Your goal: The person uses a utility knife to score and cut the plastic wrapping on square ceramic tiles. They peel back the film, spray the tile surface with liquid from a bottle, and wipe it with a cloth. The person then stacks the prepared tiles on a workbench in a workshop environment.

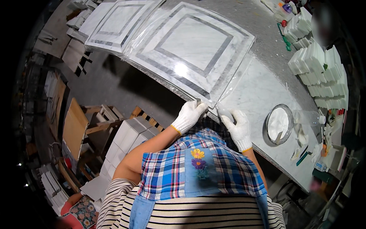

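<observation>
My left hand (189,115), in a white knit glove with a yellow cuff, is closed at the near corner of a marble panel (194,45). A small grey piece (198,102) sticks up at its fingers; its kind is hard to tell. My right hand (239,129), gloved alike, pinches a pale, flat, scraper-like piece (224,112) just right of that corner. The panel is white with inlaid grey square bands, and clear plastic film lies along its edges. To the right, a metal bowl (291,123) holds white paste with a flat-bladed tool (279,135) in it.
A second banded panel (121,23) lies at the far left of the table. White block stacks (318,63), a plastic bottle (321,166) and a green-handled tool (302,158) are on the right. Boxes (127,135) and wooden frames (100,124) stand on the floor at left; another person's arm shows lower left.
</observation>
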A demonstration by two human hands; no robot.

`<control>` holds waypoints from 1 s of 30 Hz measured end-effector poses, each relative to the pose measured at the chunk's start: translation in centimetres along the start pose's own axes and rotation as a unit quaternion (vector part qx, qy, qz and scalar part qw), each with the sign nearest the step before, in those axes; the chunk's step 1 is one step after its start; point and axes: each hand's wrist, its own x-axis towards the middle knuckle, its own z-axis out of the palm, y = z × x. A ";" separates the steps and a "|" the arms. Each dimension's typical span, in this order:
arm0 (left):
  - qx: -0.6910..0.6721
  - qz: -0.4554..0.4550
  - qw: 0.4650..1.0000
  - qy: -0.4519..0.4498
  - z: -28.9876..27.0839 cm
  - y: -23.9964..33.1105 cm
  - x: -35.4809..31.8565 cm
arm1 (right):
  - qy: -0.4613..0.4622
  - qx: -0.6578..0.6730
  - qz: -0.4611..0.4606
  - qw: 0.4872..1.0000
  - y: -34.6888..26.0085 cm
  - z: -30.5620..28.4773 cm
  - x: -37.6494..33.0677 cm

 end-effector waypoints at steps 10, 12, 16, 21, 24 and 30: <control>0.011 0.019 1.000 0.001 -0.1 0.1 0.0 | -0.018 -0.033 -0.016 0.999 -0.9 0.0 0.7; -0.004 0.014 1.000 -0.001 0.0 0.2 -0.1 | -0.026 -0.031 -0.005 0.999 -1.2 0.0 0.8; -0.007 0.018 1.000 0.002 0.0 0.0 -0.1 | -0.024 -0.033 -0.005 0.999 -1.0 0.2 0.8; 0.003 0.026 1.000 -0.002 -0.1 -0.5 0.2 | -0.001 -0.040 -0.028 0.999 -0.7 0.5 0.9; -0.002 0.028 1.000 -0.003 -0.1 -1.0 0.5 | 0.011 -0.038 -0.039 0.998 -0.8 0.6 1.0; 0.005 0.026 1.000 -0.001 -0.1 -1.2 0.6 | 0.008 -0.048 -0.037 0.998 -0.9 0.5 1.0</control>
